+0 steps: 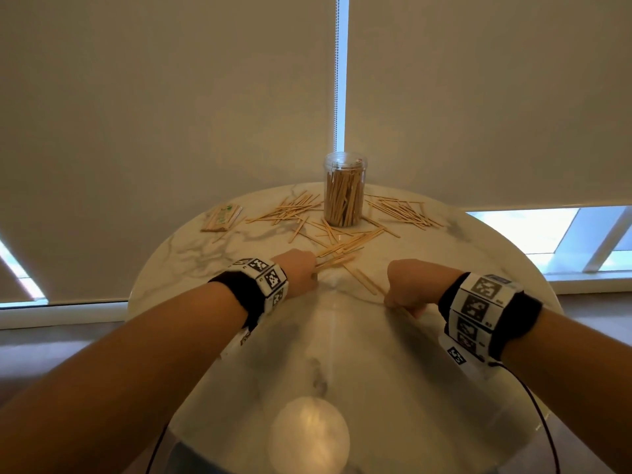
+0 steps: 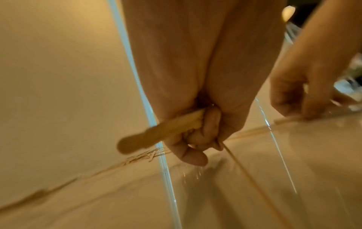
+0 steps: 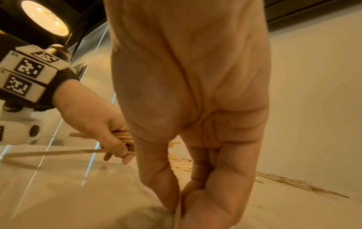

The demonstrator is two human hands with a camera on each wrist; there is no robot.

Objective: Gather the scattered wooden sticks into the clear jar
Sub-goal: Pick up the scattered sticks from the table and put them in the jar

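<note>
Round marble table [image 1: 212,258], white with grey veining, set before drawn roller blinds [image 1: 164,114]. Clear jar [image 1: 344,189] upright at the far centre of the table, already well filled with standing sticks; a small red mark near its rim, too small to read. Scattered wooden sticks [image 1: 403,211] lie flat in loose fans left, right and in front of the jar, the nearest ones reaching toward the hands. A wrapped packet of sticks [image 1: 222,217] at far left of the table carries a green printed label, illegible. Left hand [image 1: 297,271], fingers curled tight round a small bundle of sticks [image 2: 160,131] that juts out past the knuckles; another thin stick runs from its fingertips down to the tabletop. Right hand [image 1: 407,289], closed low at the table surface, thumb and forefinger pressed together pinching a single stick [image 3: 177,216]. Both wrists wear black bands [image 1: 239,295] with white blocks of black square-code markers [image 1: 478,309]; no readable text on them.
</note>
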